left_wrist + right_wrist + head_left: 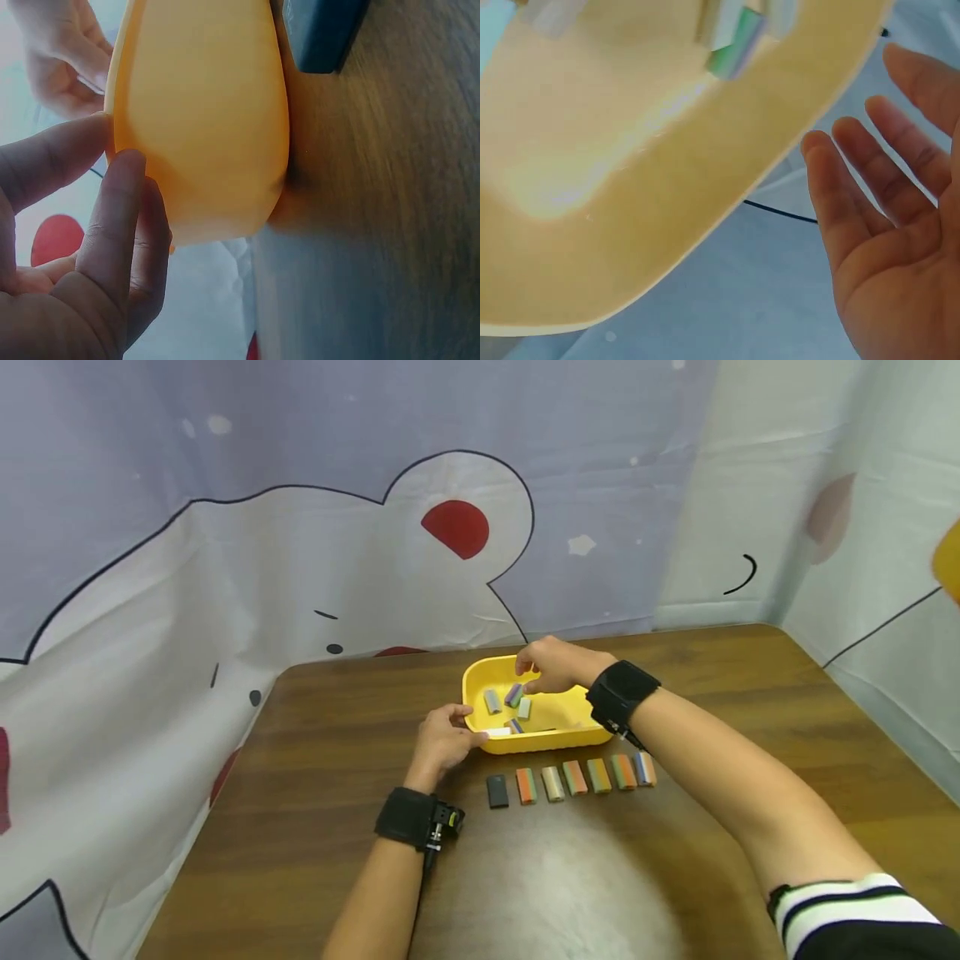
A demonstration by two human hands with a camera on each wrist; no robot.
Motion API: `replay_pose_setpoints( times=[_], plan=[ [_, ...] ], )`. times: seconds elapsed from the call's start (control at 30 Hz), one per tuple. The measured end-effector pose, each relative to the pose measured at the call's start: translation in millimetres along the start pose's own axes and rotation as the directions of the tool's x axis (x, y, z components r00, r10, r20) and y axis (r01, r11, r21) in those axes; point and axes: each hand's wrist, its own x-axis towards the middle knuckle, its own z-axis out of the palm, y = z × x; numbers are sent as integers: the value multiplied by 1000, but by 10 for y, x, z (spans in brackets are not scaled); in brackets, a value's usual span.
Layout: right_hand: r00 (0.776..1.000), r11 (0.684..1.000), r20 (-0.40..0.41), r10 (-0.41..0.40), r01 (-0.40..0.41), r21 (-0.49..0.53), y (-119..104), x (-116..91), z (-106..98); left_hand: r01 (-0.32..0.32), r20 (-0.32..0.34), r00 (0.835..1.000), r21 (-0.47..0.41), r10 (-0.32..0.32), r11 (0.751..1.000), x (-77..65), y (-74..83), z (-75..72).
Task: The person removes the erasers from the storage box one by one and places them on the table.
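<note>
A yellow plastic tub [551, 743] stands on the table with several small two-tone blocks in it, among them a purple-and-green block [513, 695] and a grey block [492, 702]. My left hand [442, 742] holds the tub's left end, fingers and thumb at the rim; the left wrist view shows the fingertips against its orange-looking wall [202, 112]. My right hand [557, 664] is over the tub's far side. In the right wrist view its fingers [825, 172] are spread and loosely bent, with nothing held, beside the rim. Some of the tub's contents are hidden.
In front of the tub lies a row of small blocks: a dark one [497, 792] at the left, then several striped ones such as an orange-and-green block [527, 786] and a white, blue and orange block [646, 769]. A printed cloth [337, 568] hangs behind the wooden table [322, 827].
</note>
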Motion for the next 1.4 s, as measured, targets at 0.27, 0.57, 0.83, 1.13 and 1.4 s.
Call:
replay_pose_setpoints(
  times=[0.27, 0.57, 0.83, 1.13, 1.4],
  plan=[
    [983, 992, 166, 74, -55, -117, 8, 301, 141, -24, -3, 1000, 42, 24, 999, -2, -45, 19],
    [947, 950, 215, 239, -183, -253, -127, 552, 245, -23, -5, 1000, 24, 23, 999, -21, -37, 21],
    [930, 934, 229, 289, -220, -282, -14, 604, 348, -48, 7, 999, 5, 48, 999, -14, -10, 96],
    [950, 943, 212, 229, -162, -291, 30, 565, 391, -41, 10, 999, 18, 40, 999, -17, 51, 141],
    [965, 948, 196, 177, -114, -296, 63, 570, 410, -46, 0, 999, 28, 46, 999, -2, 64, 145]
  ],
)
